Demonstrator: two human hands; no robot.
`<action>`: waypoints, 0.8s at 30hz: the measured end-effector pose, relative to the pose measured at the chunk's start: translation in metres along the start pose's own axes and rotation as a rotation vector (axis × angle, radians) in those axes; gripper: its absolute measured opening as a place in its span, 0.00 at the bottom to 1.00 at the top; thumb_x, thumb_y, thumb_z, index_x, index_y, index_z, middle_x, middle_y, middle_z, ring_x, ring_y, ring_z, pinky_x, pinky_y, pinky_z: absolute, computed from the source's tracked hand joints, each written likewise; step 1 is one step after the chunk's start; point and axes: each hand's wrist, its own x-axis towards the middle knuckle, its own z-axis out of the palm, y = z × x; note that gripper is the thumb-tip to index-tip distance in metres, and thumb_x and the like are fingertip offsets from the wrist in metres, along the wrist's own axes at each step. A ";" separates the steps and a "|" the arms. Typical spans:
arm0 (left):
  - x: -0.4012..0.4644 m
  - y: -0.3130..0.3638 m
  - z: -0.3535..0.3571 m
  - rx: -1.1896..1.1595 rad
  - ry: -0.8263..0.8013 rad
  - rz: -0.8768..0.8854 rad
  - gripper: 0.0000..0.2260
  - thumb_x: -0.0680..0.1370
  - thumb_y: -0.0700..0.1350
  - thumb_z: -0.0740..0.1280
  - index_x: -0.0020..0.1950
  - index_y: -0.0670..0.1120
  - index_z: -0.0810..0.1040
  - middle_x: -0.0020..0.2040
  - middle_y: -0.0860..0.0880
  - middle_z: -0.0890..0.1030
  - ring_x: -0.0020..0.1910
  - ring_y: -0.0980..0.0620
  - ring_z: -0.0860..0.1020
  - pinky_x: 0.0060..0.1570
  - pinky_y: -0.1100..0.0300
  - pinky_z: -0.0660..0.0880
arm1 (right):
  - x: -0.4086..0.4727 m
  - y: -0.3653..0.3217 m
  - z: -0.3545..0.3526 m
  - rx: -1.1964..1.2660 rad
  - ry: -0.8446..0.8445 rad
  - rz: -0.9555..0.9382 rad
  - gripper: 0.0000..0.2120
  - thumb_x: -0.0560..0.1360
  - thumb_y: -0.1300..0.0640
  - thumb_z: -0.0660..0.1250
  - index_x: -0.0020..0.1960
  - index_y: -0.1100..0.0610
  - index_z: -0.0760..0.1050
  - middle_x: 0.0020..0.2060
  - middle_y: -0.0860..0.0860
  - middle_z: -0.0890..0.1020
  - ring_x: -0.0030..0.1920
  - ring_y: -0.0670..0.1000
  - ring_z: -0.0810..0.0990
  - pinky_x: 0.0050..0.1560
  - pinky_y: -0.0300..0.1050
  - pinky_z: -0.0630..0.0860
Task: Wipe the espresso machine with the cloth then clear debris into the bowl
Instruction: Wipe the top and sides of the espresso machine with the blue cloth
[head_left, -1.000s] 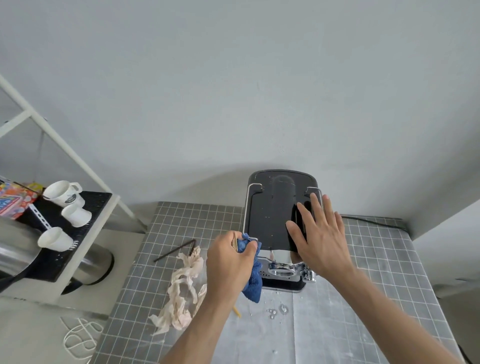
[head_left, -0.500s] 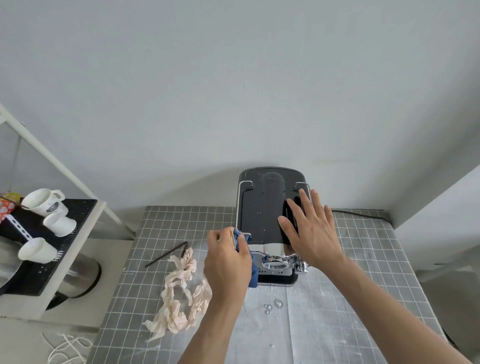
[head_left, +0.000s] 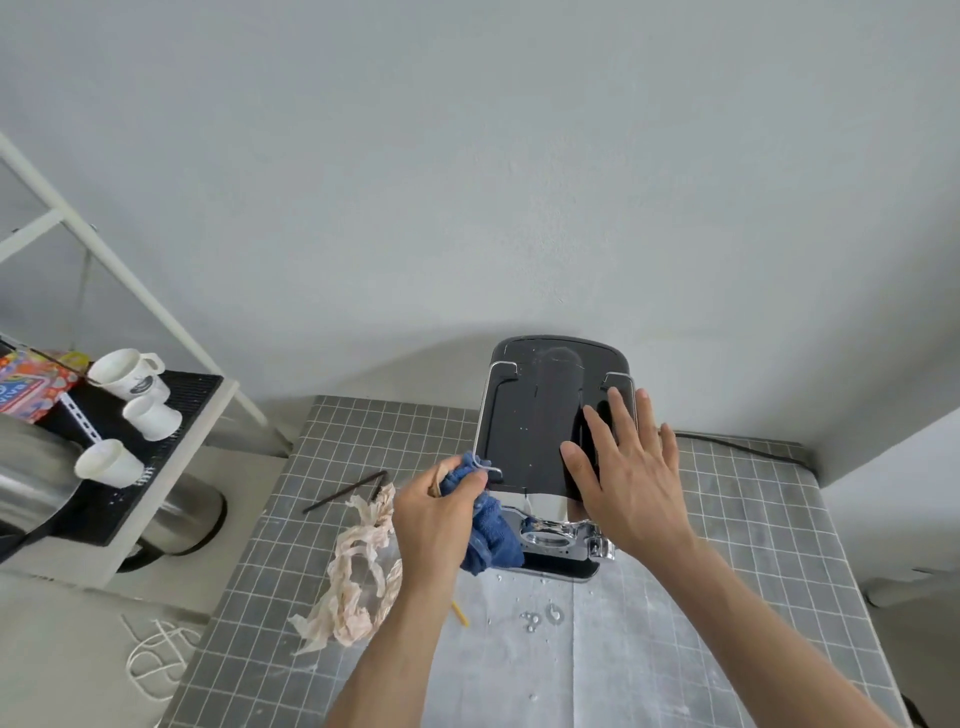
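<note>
Up on the grey gridded table (head_left: 727, 519) the black espresso machine (head_left: 540, 415) sits right against the wall, and I've got both hands on it. My left hand (head_left: 436, 519) is bunched tight around the blue cloth (head_left: 493, 535), which I'm holding at the front left corner of the machine's top, right by the chrome rail; the loose end hangs down next to the shiny chrome group head (head_left: 556, 535). My right hand (head_left: 628, 483) lies flat on the right side of the top, fingers straight and spread, not grabbing anything. Few water drops (head_left: 540, 618) on the table in front of the machine, and a crumpled pale wad of paper (head_left: 358, 577) to the left of my left arm. Three white cups (head_left: 130, 410) sit on the side shelf.
</note>
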 end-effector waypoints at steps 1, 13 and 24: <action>0.003 0.003 0.000 -0.011 0.011 -0.027 0.04 0.72 0.44 0.79 0.42 0.53 0.88 0.38 0.51 0.86 0.44 0.48 0.85 0.48 0.51 0.82 | 0.000 0.000 0.000 0.002 0.002 -0.004 0.35 0.83 0.31 0.39 0.83 0.49 0.59 0.85 0.53 0.50 0.84 0.56 0.35 0.82 0.67 0.46; -0.011 -0.006 -0.002 0.042 -0.072 -0.052 0.10 0.67 0.44 0.83 0.45 0.53 0.88 0.42 0.53 0.87 0.41 0.55 0.86 0.42 0.59 0.82 | 0.000 0.003 0.005 -0.012 0.033 -0.001 0.34 0.84 0.32 0.41 0.82 0.49 0.61 0.85 0.53 0.52 0.84 0.55 0.37 0.82 0.68 0.50; 0.009 0.006 -0.006 0.003 -0.157 -0.066 0.09 0.73 0.41 0.77 0.46 0.56 0.89 0.43 0.52 0.88 0.45 0.53 0.86 0.46 0.59 0.82 | 0.000 0.000 -0.001 0.000 -0.006 0.016 0.35 0.84 0.31 0.39 0.83 0.48 0.58 0.85 0.51 0.48 0.83 0.53 0.33 0.82 0.67 0.46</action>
